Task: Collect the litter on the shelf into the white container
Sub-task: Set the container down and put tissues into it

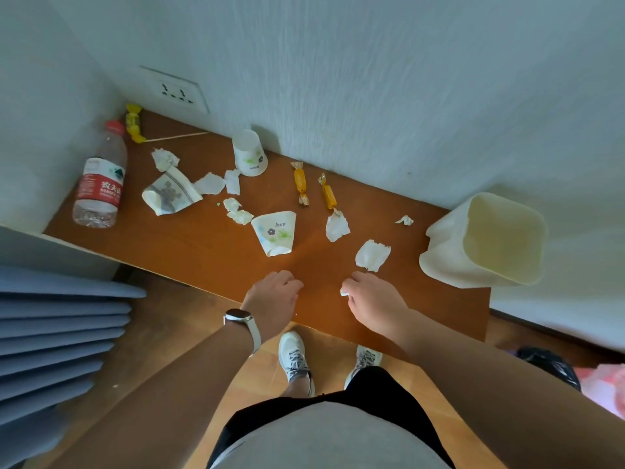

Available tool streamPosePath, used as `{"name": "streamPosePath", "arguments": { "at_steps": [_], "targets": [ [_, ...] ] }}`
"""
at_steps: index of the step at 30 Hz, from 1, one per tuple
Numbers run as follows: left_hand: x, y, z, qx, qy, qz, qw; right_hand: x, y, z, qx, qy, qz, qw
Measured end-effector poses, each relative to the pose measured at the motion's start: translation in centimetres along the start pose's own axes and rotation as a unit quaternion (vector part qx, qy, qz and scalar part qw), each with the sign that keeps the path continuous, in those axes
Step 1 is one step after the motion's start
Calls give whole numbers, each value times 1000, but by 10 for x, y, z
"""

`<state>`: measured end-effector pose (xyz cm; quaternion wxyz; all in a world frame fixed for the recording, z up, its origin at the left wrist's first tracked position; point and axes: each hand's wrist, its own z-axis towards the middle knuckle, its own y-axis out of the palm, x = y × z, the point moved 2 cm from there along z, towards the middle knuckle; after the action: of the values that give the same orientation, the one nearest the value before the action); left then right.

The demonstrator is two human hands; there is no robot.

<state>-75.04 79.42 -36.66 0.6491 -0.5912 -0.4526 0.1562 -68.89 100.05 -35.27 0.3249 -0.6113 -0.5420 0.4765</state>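
Near edge, left hand: left hand (274, 297) hovers over the front edge of the shelf (209, 245), palm down, fingers (287, 278) curled loosely inward and holding nothing visible; a white watch (240, 319) sits on the wrist.
Near edge, right hand: right hand (375, 299) sits beside the left, apart from it, fingers (348, 286) pressed together and pinching a small white scrap (344, 292).
Just beyond right hand: crumpled tissue (372, 254) lies on the shelf, near the fingertips but not touching them.
Centre of shelf: flattened paper cup (275, 231) with a flower print lies on its side; a second tissue piece (336, 227) lies to its right, touching the lower end of one orange candy wrapper (328, 194).
Right end of shelf: white container (449, 245) is tipped toward the camera, mouth open, interior empty as far as visible; a tiny paper bit (404, 220) lies just left of it.
Left of centre: several torn paper scraps (236, 211) are scattered between the flattened cup and a folded printed napkin (170, 194).
Left end of shelf: clear plastic bottle (99, 181) with red label and red cap lies against the left wall.
Rear edge, centre: upturned paper cup (249, 154) stands mouth down beside the wall; another orange candy wrapper (300, 184) lies to its right.
Rear left corner: yellow candy wrapper (133, 123) and a thin wooden stick (176, 137) lie below the wall socket (176, 91).
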Motion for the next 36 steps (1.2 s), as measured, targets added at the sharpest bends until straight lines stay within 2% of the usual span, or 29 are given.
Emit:
{"name": "streamPosePath", "arguments": {
  "at_steps": [7,14,19,23,28,32,36],
  "targets": [
    [37,-21,20,18,-2,-10,1000,15,-35,-25,74,34,61,995],
    [112,-59,73,49,114,-31,992,41,-107,-61,194,56,78,976],
    [178,-83,107,74,195,-43,977,80,-153,-90,277,126,132,943],
    [222,-84,125,60,233,-46,969,121,-160,-112,264,195,134,935],
    [257,-69,141,20,244,-41,969,152,-154,-127,218,223,147,939],
    [270,-62,147,-1,247,-6,969,167,-147,-131,195,203,139,950],
    [271,-60,145,-6,220,22,975,176,-149,-134,193,136,97,967]
  ]
}}
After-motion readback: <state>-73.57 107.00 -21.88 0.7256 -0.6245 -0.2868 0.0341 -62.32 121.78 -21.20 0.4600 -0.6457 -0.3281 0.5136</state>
